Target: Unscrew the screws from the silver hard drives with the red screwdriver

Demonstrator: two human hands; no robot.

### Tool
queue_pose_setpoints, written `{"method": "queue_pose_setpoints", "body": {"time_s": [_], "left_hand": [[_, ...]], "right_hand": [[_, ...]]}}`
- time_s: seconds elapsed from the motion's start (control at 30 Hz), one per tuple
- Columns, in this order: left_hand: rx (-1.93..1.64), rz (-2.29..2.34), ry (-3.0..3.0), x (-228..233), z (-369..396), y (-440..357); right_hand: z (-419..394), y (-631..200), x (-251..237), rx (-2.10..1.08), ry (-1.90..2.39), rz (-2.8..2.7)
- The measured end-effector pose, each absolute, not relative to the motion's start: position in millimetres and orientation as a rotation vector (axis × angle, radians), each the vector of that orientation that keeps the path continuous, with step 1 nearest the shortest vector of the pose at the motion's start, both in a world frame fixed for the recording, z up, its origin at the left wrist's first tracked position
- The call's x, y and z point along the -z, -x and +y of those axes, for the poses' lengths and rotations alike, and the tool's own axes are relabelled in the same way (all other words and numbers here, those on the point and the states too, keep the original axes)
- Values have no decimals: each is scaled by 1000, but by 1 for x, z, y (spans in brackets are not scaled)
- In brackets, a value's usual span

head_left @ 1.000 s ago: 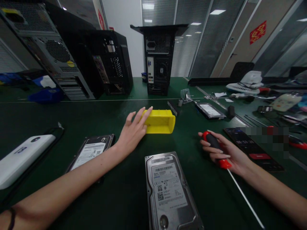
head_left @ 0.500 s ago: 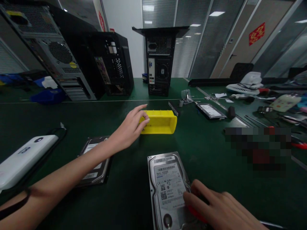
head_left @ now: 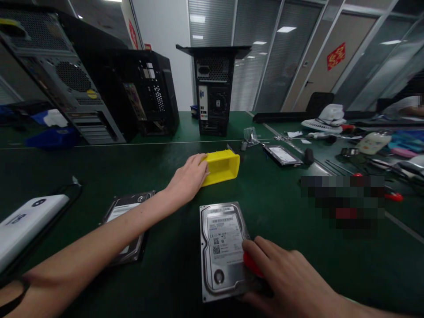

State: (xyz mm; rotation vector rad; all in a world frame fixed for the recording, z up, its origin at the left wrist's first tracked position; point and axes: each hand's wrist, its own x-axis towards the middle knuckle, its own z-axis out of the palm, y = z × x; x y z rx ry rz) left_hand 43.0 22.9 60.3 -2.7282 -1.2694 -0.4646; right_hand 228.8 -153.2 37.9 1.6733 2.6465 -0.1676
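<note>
My left hand (head_left: 189, 177) is closed on the left end of a small yellow plastic bin (head_left: 228, 167), which lies with its open side toward me. In front of me is a silver hard drive (head_left: 222, 251), label up. My right hand (head_left: 281, 269) rests against the drive's right edge, its fingers wrapped round a red-handled screwdriver (head_left: 252, 264); most of that tool is hidden by the palm. Under my left forearm, partly covered, lies another hard drive (head_left: 143, 198).
Computer cases (head_left: 214, 95) stand along the back and left. A third hard drive (head_left: 282, 154) lies at the right, near loose tools (head_left: 392, 196) and a clear plastic piece (head_left: 251, 136). A white box-shaped device (head_left: 31, 225) with a cable sits at the left edge.
My left hand has gone from hovering with fingers apart to gripping the yellow bin, which has turned slightly. The right hand and front hard drive appear shifted left and up as the view moved.
</note>
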Motion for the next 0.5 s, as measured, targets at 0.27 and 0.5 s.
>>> {"method": "queue_pose_setpoints", "body": {"time_s": [0.27,0.5], "left_hand": [[575,-1082,2794,-51,56,-23],[585,-1046,2776,-50,49,-22]], "right_hand": [[-134,-226,-47,451,-1771,2451],[-117,-231,-50,528,-1814,2520]]}}
